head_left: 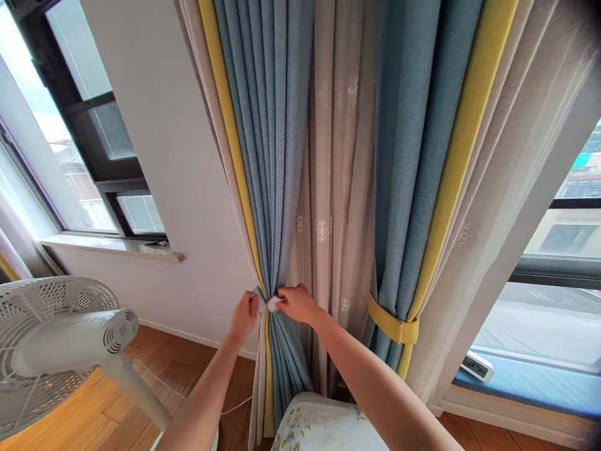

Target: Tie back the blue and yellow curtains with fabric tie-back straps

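A blue curtain with a yellow edge (277, 156) hangs in front of me, gathered to a narrow waist by a light grey tieback (273, 304). My left hand (243, 315) is closed on the tieback's left part, beside the yellow edge. From the right, my right hand (297, 302) pinches the tieback's other part at the front of the folds. Below the waist the cloth fans out again. To the right, a second blue curtain (404, 156) is held by a yellow tieback (393, 322). Beige patterned curtain (323, 207) hangs between the two.
A white standing fan (70, 351) is at the left, on the wooden floor (117, 401). Below my arms is a flower-patterned cover (323, 426). A window sill (113, 248) juts out at left; a small white device (477, 366) lies on the blue right ledge (539, 391).
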Motion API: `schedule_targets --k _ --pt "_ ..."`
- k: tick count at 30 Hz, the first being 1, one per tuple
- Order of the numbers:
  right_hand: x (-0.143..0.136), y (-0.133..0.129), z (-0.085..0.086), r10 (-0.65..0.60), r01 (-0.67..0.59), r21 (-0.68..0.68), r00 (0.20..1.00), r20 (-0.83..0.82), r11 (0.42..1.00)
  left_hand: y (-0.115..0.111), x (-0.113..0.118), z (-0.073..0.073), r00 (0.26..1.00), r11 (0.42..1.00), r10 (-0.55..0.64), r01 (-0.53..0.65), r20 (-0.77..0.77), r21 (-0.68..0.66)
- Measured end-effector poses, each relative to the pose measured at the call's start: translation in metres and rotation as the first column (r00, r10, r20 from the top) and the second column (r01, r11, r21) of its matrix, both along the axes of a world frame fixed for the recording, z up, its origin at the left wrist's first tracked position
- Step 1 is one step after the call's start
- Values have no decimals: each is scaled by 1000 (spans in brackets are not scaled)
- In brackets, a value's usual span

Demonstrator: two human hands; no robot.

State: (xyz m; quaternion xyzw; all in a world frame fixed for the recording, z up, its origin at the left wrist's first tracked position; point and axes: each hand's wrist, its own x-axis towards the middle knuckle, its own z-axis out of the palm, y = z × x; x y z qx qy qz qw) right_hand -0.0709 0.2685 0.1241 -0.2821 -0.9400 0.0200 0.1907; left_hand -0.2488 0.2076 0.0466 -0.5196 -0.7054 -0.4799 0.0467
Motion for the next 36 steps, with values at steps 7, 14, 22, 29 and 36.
schedule_targets --k 7,14,22,29,36 --pt "53 16 -3 3 -57 -319 986 -167 946 -16 -20 -4 946 907 239 -299 220 298" --pt "113 0 13 11 -93 -355 974 -228 930 -51 61 23 993 899 -20 70 -119 433" --pt "171 -62 35 44 -364 -463 821 -569 808 -27 179 7 838 840 -503 531 -211 107" --pt "228 -112 27 -164 -490 -432 497 -852 758 -28 205 -16 811 821 -570 563 128 93" --pt "274 -100 -34 -614 -115 -655 262 -745 747 -78 155 -48 596 500 -573 798 562 -336"
